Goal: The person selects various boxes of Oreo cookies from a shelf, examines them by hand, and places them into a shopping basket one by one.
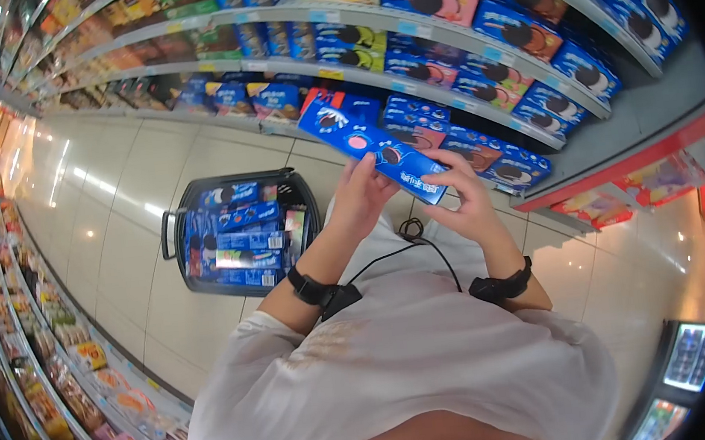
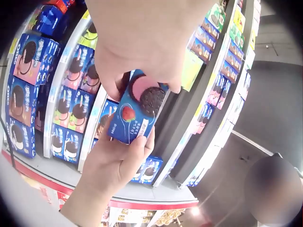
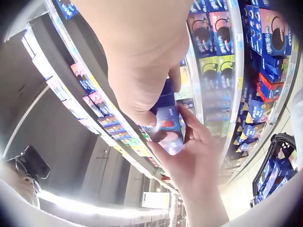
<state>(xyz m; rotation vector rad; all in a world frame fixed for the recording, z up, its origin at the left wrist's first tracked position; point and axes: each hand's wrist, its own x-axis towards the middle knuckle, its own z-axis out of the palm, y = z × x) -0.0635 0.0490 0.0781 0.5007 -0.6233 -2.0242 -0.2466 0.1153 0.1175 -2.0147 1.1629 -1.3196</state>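
In the head view a long blue box of sandwich cookies (image 1: 380, 155) is held at a slant in front of the shelves. My left hand (image 1: 358, 195) grips it near the middle, the thumb on its front. At the box's lower right end my right hand (image 1: 466, 195) holds it between thumb and fingers. From the left wrist, the cookie box (image 2: 137, 111) shows a strawberry and a pink-filled dark cookie, with the left hand (image 2: 139, 47) above and the right hand (image 2: 113, 163) below. The right wrist view shows the box (image 3: 168, 125) partly covered by the right hand (image 3: 144, 71).
A black shopping basket (image 1: 191, 276) filled with several boxes stands on the tiled floor (image 1: 126, 235) at left. Shelves (image 1: 400, 17) stacked with cookie boxes run close ahead. Another stocked shelf (image 1: 50, 363) lines the left side. A red-edged ledge (image 1: 621, 162) lies at right.
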